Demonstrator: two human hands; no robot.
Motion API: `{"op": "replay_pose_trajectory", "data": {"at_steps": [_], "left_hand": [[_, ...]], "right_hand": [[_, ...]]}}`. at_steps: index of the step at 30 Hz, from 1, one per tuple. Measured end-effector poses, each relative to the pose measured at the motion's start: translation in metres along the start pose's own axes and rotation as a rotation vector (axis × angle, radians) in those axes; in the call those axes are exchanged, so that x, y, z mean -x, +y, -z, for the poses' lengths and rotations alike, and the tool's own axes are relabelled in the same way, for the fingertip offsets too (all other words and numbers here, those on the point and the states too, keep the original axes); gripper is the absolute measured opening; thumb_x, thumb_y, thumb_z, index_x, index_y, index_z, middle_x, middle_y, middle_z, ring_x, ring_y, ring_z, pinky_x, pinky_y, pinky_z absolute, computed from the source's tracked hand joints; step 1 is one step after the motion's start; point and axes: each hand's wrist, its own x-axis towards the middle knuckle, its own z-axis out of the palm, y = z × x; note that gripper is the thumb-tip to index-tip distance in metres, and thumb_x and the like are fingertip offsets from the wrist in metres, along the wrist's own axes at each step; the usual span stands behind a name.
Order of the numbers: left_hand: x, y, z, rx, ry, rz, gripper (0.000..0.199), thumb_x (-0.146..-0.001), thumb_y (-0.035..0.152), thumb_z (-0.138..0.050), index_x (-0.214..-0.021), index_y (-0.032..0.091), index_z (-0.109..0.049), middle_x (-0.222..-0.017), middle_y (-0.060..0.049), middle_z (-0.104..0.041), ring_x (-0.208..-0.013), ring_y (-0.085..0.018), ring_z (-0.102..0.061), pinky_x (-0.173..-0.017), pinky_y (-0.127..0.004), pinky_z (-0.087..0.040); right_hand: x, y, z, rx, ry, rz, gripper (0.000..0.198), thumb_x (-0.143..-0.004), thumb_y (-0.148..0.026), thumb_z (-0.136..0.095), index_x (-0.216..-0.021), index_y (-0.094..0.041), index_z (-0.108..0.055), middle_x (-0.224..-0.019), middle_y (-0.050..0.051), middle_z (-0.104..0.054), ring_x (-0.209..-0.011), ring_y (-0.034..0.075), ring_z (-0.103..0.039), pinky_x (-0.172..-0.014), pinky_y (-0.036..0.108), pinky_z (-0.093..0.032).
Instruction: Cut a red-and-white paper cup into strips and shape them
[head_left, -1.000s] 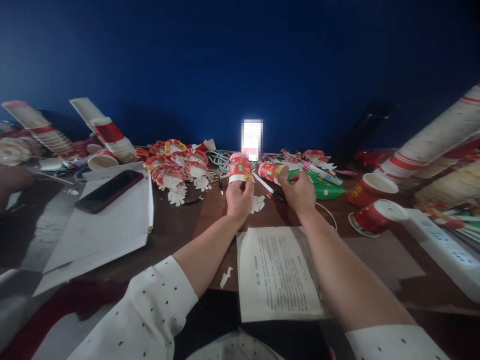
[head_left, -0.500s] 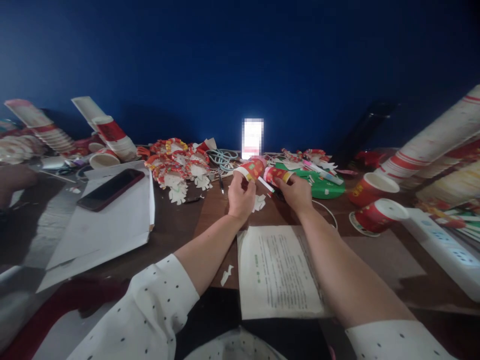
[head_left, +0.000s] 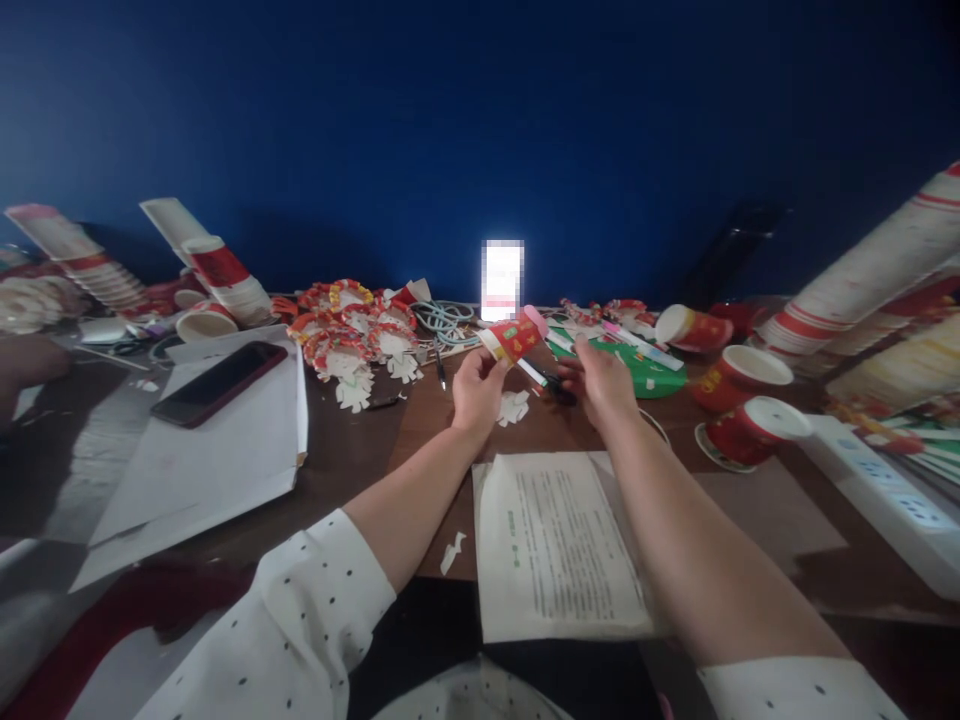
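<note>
1. Across to the far right goes the second cup: half a second ago it was in the right hand, now it lies on its side.
2. Head view, left hand: it's gripping one patterned cup, glossy red and yellow with a pink end, tilted above the table.
3. Right hand: cup gone, fingers bent over a black object; gripping it or not, I can't tell.
4. Two more red cups on the right, one open-mouthed cup and one upturned cup.
5. Between the hands, one slim white marker and ragged paper cut-outs.
6. Nearest the body, one flat printed sheet; far left, one oblong dark phone on smooth white paper.
</note>
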Motion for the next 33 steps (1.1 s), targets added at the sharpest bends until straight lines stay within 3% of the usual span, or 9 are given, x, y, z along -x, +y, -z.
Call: {"op": "replay_pose_trajectory", "data": {"at_steps": [2, 4, 8, 13, 17, 22, 25, 29, 33], "left_hand": [[0.003, -0.001, -0.003, 0.076, -0.097, 0.082, 0.018, -0.075, 0.030, -0.065, -0.087, 0.016, -0.061, -0.075, 0.000, -0.063, -0.062, -0.010, -0.055, -0.061, -0.023, -0.046], [0.009, -0.002, -0.006, 0.079, -0.193, 0.094, 0.017, -0.073, 0.030, -0.068, -0.083, 0.016, -0.063, -0.071, 0.001, -0.063, -0.061, -0.010, -0.055, -0.060, -0.023, -0.045], [0.020, -0.004, -0.010, -0.080, -0.297, -0.046, 0.003, -0.069, 0.015, -0.066, -0.071, 0.016, -0.067, -0.072, 0.000, -0.065, -0.068, -0.012, -0.058, -0.066, -0.024, -0.047], [0.027, -0.004, -0.012, -0.228, -0.437, -0.232, 0.020, -0.068, 0.003, -0.059, -0.074, 0.018, -0.071, -0.094, -0.003, -0.068, -0.086, -0.016, -0.061, -0.080, -0.027, -0.048], [0.028, 0.003, -0.011, -0.115, -0.484, -0.018, 0.022, -0.069, 0.019, -0.073, -0.091, 0.017, -0.072, -0.091, -0.006, -0.070, -0.085, -0.019, -0.063, -0.081, -0.031, -0.049], [0.027, 0.014, -0.013, 0.489, -0.432, 0.395, 0.035, -0.078, 0.041, -0.068, -0.103, 0.017, -0.069, -0.090, -0.007, -0.072, -0.088, -0.020, -0.067, -0.087, -0.033, -0.050], [0.020, 0.017, -0.013, 0.773, -0.321, 0.500, 0.025, -0.081, 0.035, -0.065, -0.095, 0.014, -0.070, -0.088, -0.007, -0.072, -0.089, -0.019, -0.068, -0.089, -0.031, -0.050], [0.009, 0.018, -0.008, 0.880, -0.285, 0.631, 0.019, -0.088, 0.025, -0.056, -0.089, 0.012, -0.069, -0.084, -0.008, -0.072, -0.084, -0.017, -0.069, -0.089, -0.029, -0.051], [0.002, 0.017, -0.006, 0.865, -0.238, 0.643, 0.023, -0.091, 0.024, -0.049, -0.086, 0.011, -0.067, -0.081, -0.009, -0.072, -0.086, -0.018, -0.070, -0.089, -0.030, -0.052]], "right_hand": [[0.011, -0.001, -0.010, -0.161, -0.241, -0.075, 0.040, -0.070, -0.057, -0.071, -0.088, -0.023, -0.062, -0.091, 0.007, -0.072, -0.079, 0.022, -0.069, -0.059, 0.033, -0.055], [0.021, -0.001, -0.018, -0.325, -0.351, -0.071, 0.040, -0.066, -0.054, -0.076, -0.088, -0.023, -0.063, -0.087, 0.002, -0.071, -0.076, 0.017, -0.067, -0.062, 0.029, -0.055], [0.032, 0.000, -0.029, -0.542, -0.368, -0.084, 0.034, -0.066, -0.047, -0.079, -0.081, -0.022, -0.062, -0.074, -0.003, -0.066, -0.064, 0.012, -0.061, -0.061, 0.025, -0.053], [0.031, 0.000, -0.031, -0.587, -0.265, -0.100, 0.024, -0.070, -0.039, -0.074, -0.079, -0.020, -0.062, -0.074, -0.002, -0.065, -0.064, 0.011, -0.060, -0.065, 0.025, -0.053], [0.030, -0.001, -0.029, -0.550, -0.233, -0.122, 0.024, -0.074, -0.042, -0.068, -0.083, -0.020, -0.062, -0.079, 0.000, -0.066, -0.067, 0.013, -0.061, -0.069, 0.029, -0.055], [0.038, 0.003, -0.034, -0.470, -0.354, -0.024, 0.025, -0.072, -0.039, -0.072, -0.087, -0.021, -0.063, -0.082, -0.001, -0.066, -0.073, 0.015, -0.062, -0.074, 0.031, -0.054], [0.045, 0.006, -0.040, -0.389, -0.455, 0.056, 0.029, -0.069, -0.039, -0.075, -0.090, -0.022, -0.063, -0.083, -0.002, -0.067, -0.074, 0.016, -0.063, -0.076, 0.033, -0.053], [0.048, 0.006, -0.041, -0.147, -0.482, 0.166, 0.035, -0.071, -0.043, -0.073, -0.097, -0.021, -0.063, -0.088, 0.001, -0.069, -0.080, 0.019, -0.065, -0.080, 0.038, -0.053], [0.042, 0.009, -0.034, 0.131, -0.301, 0.345, 0.052, -0.069, -0.044, -0.075, -0.110, -0.018, -0.059, -0.103, 0.009, -0.068, -0.091, 0.024, -0.065, -0.083, 0.040, -0.053]]}}
